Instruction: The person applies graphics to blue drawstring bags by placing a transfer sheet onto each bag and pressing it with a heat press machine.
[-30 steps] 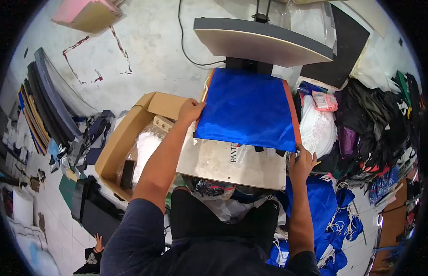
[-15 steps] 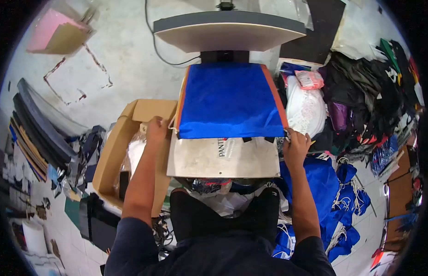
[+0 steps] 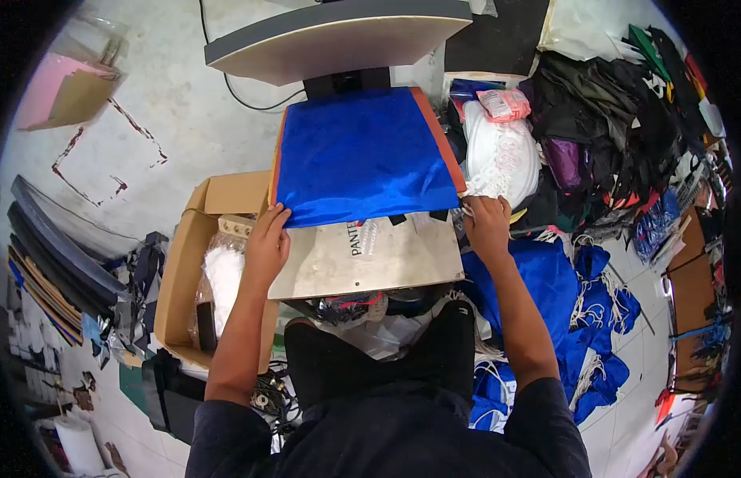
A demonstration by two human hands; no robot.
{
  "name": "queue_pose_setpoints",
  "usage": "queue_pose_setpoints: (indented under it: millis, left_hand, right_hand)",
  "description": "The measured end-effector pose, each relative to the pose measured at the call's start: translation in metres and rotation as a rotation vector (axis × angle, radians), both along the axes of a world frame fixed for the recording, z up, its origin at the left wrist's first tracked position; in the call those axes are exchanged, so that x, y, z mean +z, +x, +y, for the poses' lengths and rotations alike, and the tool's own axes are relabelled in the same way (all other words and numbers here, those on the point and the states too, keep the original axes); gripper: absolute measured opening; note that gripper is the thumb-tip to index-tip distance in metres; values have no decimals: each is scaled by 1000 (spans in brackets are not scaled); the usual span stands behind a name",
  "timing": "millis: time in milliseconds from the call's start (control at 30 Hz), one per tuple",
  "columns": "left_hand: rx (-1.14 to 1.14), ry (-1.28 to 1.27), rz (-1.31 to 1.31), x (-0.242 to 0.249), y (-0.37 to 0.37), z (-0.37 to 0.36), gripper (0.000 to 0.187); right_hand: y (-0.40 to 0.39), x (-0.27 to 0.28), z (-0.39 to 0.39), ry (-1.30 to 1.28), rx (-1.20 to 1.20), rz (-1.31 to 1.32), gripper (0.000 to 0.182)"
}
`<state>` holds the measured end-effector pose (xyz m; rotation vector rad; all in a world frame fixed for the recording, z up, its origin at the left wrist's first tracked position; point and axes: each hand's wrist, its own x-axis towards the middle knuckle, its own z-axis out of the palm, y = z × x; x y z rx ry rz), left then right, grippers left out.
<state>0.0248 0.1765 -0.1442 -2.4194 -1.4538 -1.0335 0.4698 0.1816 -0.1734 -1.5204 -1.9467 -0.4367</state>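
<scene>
A blue drawstring bag (image 3: 362,159) lies flat on the lower plate of a heat press, with orange strips showing along both sides. My left hand (image 3: 268,243) is closed at the bag's near left corner, fingertips on the fabric. At the near right corner my right hand (image 3: 488,227) pinches the bag's edge; its fingertips are partly hidden. The press's raised upper plate (image 3: 339,48) stands above the bag's far side. Below the bag's near edge shows a pale board (image 3: 370,267) with printed lettering.
A cardboard box (image 3: 175,279) at the left holds a power strip (image 3: 237,225) and plastic-wrapped white material. More blue bags (image 3: 530,287) with white cords are piled at the right. Behind them are a white lace roll (image 3: 502,159) and dark cloth (image 3: 601,119).
My left hand has come from over the box's edge onto the bag's near left corner. My right hand stays at the right corner. The whole view has shifted slightly.
</scene>
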Motion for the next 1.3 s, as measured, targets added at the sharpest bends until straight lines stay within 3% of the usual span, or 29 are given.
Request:
queue_pose_setpoints:
  millis: [67,133,233,300,367,633,700,733,767,833,967,1033,1067,1133,1233,1300]
  left_hand:
    - [6,-18,13,0,1,-4,44]
    - [21,7,27,-4,1,-7,44]
    - [53,27,90,-5,2,-16,49]
    - [74,-51,35,-4,8,-24,54]
    - [70,-77,47,-5,3,-24,59]
    - [88,-54,-16,-9,2,-20,63]
    - [116,-8,-2,-2,7,-23,64]
    - [145,33,-34,7,12,-25,52]
    - [166,35,-43,2,8,-15,52]
    - [112,-33,-538,-6,-5,21,38]
    - [330,-82,-555,27,-3,89,39]
    - [541,-267,-313,47,6,118,43]
    - [542,-256,-322,50,9,134,43]
    - [704,-562,-249,49,10,170,46]
    - [635,-678,-291,39,3,206,45]
    - [672,-601,-265,39,6,209,47]
  right_hand:
    - [-1,0,-7,-63,2,54,42]
    - [-2,3,-14,-166,62,171,63]
    - [-17,18,-22,25,126,236,70]
    - [-24,25,-19,-19,145,212,77]
    - [-27,33,-4,14,177,6,81]
    - [-24,28,19,-125,273,-205,79]
    - [-22,31,14,-142,263,-103,71]
    - [-22,35,18,-131,269,-86,62]
    - [-26,42,24,-128,290,-97,62]
    - [-35,60,37,-106,277,141,55]
    - [-81,96,82,-101,355,221,50]
    - [-97,97,113,-99,394,184,52]
    - [-105,95,128,-100,360,119,54]
    - [-115,84,162,-105,290,3,59]
    - [-128,86,183,-198,231,-83,62]
    - [-131,75,201,-283,218,-29,67]
